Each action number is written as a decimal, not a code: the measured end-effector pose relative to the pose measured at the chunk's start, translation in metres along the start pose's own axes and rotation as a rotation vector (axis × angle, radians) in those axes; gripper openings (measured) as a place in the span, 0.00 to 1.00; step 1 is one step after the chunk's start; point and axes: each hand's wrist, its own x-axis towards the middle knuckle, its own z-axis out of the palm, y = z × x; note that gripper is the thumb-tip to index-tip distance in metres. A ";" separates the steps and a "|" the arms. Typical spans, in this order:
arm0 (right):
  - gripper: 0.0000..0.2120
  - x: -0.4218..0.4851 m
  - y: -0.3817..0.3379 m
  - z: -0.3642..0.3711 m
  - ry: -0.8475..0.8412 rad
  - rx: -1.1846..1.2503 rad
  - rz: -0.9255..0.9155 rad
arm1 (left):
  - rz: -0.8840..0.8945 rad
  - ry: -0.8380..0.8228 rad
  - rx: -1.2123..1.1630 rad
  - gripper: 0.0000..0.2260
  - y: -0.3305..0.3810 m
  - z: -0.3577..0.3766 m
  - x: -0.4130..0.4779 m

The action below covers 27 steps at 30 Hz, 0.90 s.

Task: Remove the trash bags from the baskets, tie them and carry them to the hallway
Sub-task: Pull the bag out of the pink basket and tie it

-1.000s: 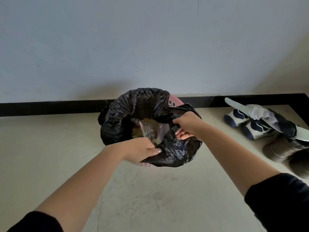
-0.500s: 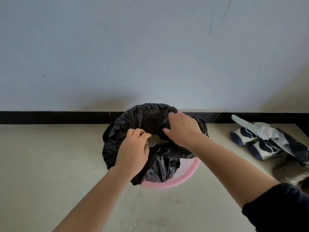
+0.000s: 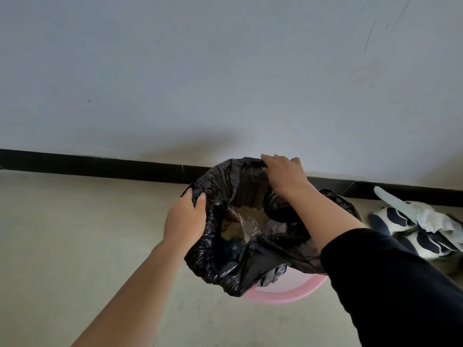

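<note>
A black trash bag (image 3: 225, 269) sits in a pink basket (image 3: 283, 295) on the floor by the wall. The bag's mouth gapes, showing plastic and paper rubbish inside. My left hand (image 3: 185, 219) grips the bag's left edge, thumb hooked over the rim. At the far edge of the bag, my right hand (image 3: 284, 175) lies over the rim with fingers curled on it. My right forearm crosses above the bag and hides its right side and part of the basket.
A white wall with a black skirting board (image 3: 100, 165) runs behind the basket. Dark blue and white shoes (image 3: 406, 226) with a pale cloth over them lie on the floor to the right. Beige floor spreads left and in front.
Both hands have moved apart from the bag's middle: the left to its left edge, the right to its far edge. The mouth, bunched before, gapes wider.
</note>
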 end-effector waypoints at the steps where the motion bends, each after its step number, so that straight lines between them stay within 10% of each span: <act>1: 0.19 0.000 0.001 -0.002 0.023 -0.072 -0.045 | 0.007 0.012 0.005 0.22 0.002 0.001 0.000; 11: 0.14 -0.011 -0.017 -0.022 0.069 -0.446 -0.316 | 0.182 0.151 0.156 0.21 0.010 0.004 -0.009; 22: 0.10 -0.046 -0.016 -0.014 -0.139 0.134 -0.201 | 0.617 -0.167 0.599 0.20 0.030 0.001 -0.025; 27: 0.45 -0.071 0.009 -0.050 -0.357 0.120 -0.024 | 0.545 -0.099 0.665 0.23 0.031 -0.003 -0.035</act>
